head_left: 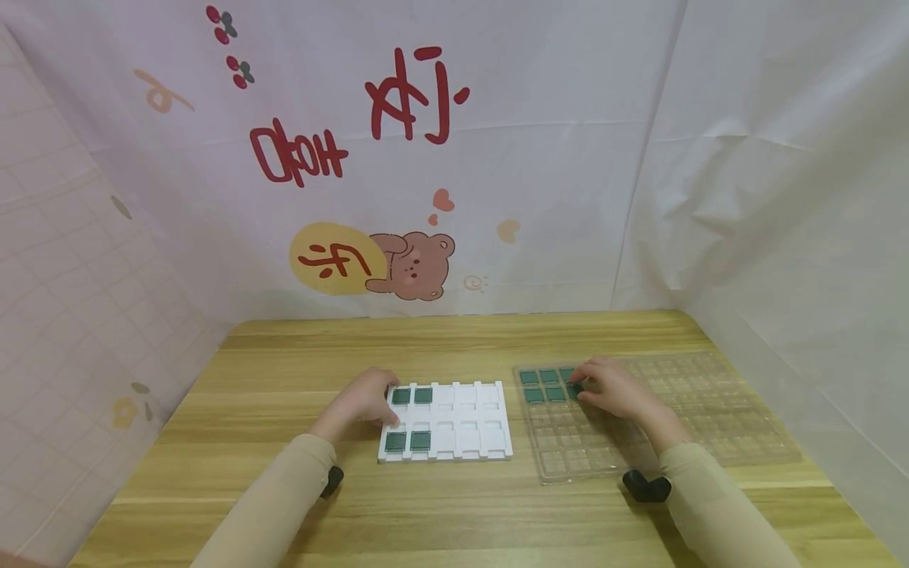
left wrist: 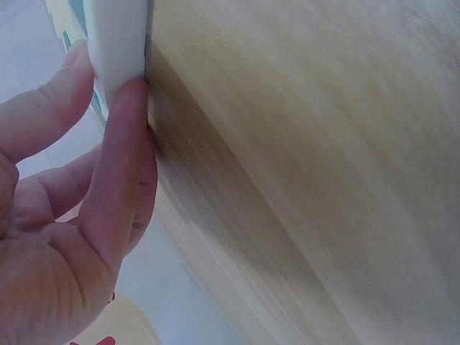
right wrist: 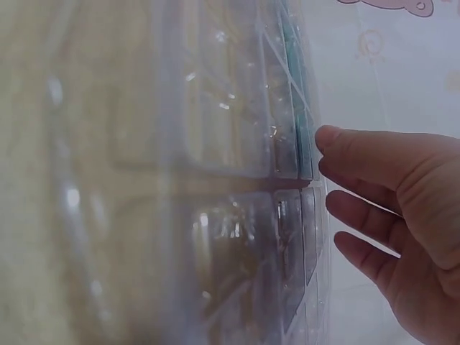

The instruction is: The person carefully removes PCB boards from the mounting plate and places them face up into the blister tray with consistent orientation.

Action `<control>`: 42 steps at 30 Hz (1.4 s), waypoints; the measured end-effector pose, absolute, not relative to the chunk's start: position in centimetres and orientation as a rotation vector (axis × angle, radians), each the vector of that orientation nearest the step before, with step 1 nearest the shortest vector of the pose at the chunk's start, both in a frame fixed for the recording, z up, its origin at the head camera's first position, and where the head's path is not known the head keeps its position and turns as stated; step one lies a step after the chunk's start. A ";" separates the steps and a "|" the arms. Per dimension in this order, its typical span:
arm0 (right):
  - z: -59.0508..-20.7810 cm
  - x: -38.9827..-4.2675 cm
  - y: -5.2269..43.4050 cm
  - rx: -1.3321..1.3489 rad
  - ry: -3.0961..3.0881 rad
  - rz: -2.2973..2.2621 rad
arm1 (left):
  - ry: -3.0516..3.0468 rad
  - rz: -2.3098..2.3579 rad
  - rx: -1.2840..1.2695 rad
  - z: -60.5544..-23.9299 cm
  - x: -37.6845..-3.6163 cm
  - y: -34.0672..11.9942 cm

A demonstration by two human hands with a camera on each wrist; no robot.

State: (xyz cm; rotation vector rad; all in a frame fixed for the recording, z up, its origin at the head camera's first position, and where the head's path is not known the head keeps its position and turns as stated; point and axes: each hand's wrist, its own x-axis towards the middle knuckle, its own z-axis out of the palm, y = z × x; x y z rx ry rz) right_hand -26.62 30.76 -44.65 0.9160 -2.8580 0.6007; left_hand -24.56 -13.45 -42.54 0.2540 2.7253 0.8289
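A white compartment tray (head_left: 469,430) lies mid-table with green chips (head_left: 412,396) in its left column pockets. My left hand (head_left: 385,402) is at the tray's left edge. In the left wrist view the left hand (left wrist: 108,68) pinches the white tray's rim (left wrist: 118,36) between thumb (left wrist: 122,158) and forefinger. To the right lies a clear blister tray (head_left: 682,426) with several green chips (head_left: 540,385) in its far-left corner. My right hand (head_left: 578,385) rests on it, fingertips at one chip. In the right wrist view the right hand (right wrist: 323,165) has straight fingers, and its thumb touches the clear tray (right wrist: 230,215).
The wooden table (head_left: 454,347) is walled by a printed white cloth at the back and plain sheets on both sides. Black wrist-camera mounts sit at my left cuff (head_left: 331,480) and right cuff (head_left: 645,486). Bare wood runs along the front and behind the trays.
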 end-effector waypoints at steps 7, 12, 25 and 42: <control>-44.8 -26.5 31.1 0.854 -2.811 0.744 | 2.745 0.800 0.280 -42.4 -24.6 -13.5; -44.9 -26.1 31.4 0.819 -2.780 0.806 | 2.746 0.799 0.273 -42.4 -24.5 -13.5; -43.8 -24.6 31.4 0.748 -2.782 0.858 | 2.733 0.831 0.262 -42.4 -24.5 -13.4; -42.4 -23.2 29.2 0.897 -2.632 0.843 | 2.742 0.806 0.279 -42.4 -24.4 -13.4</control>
